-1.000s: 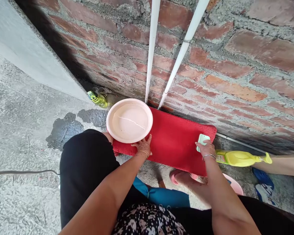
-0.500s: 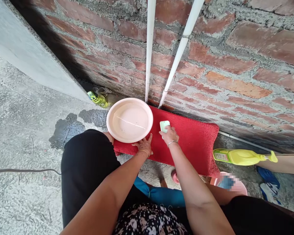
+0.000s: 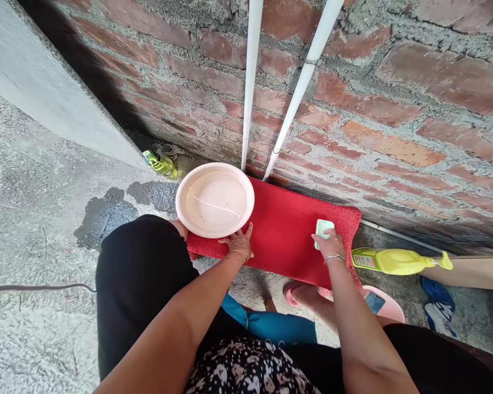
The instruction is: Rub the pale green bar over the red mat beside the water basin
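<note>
A red mat [image 3: 287, 230] with a thick fringe-like edge lies lengthwise before me. My right hand [image 3: 331, 243] is closed round a pale green scrubbing brush [image 3: 324, 229], held against the mat near its right end; the underside is hidden. My left hand [image 3: 239, 245] lies on the mat's near edge, fingers spread, close beside the rim of a pale pink basin [image 3: 182, 212]. Clear water seems to stand in the basin, which rests on the left end of the mat.
A yellow pump bottle [image 3: 398, 261] lies right of the mat. A pink container [image 3: 394, 309] with a phone [image 3: 374, 302] and blue-white shoes [image 3: 439, 312] are at lower right. A green bottle [image 3: 161, 164] lies at left. Two white pipes [image 3: 252, 71] run down the brick wall [image 3: 394, 115].
My right hand has slid the brush rightward along the mat, from near the middle to near the right end. My left hand stays beside the basin. The view has shifted slightly.
</note>
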Demonstrator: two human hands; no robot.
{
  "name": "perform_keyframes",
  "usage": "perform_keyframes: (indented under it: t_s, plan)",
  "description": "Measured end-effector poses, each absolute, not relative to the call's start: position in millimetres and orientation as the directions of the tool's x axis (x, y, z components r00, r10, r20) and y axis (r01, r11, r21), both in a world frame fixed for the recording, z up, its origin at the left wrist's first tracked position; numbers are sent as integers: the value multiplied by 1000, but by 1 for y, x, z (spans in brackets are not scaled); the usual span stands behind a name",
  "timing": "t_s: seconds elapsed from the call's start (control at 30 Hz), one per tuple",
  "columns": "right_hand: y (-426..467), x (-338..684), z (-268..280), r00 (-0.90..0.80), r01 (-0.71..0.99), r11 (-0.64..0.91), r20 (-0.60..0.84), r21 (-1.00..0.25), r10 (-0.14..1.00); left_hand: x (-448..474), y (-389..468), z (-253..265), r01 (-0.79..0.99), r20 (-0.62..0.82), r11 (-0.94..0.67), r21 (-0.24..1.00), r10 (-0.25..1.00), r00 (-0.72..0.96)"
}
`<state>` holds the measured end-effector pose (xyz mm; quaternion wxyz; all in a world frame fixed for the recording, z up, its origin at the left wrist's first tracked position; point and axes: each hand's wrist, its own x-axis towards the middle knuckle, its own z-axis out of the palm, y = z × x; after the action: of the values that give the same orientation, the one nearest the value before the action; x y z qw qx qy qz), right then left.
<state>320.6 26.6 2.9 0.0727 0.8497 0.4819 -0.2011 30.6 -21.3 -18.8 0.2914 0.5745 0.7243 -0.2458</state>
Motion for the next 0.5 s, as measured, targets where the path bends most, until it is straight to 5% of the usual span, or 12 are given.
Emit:
perform_keyframes:
  t_s: [0.27,0.5]
  plan:
    - [17,341,8,568,759,-644,-387,-97,727,30,-22,-25,974,-684,228,-6,710,-170]
    - [33,232,19,335,887,-434,-429,-157,839,31,-22,-21,973,-689,229,-19,703,-179]
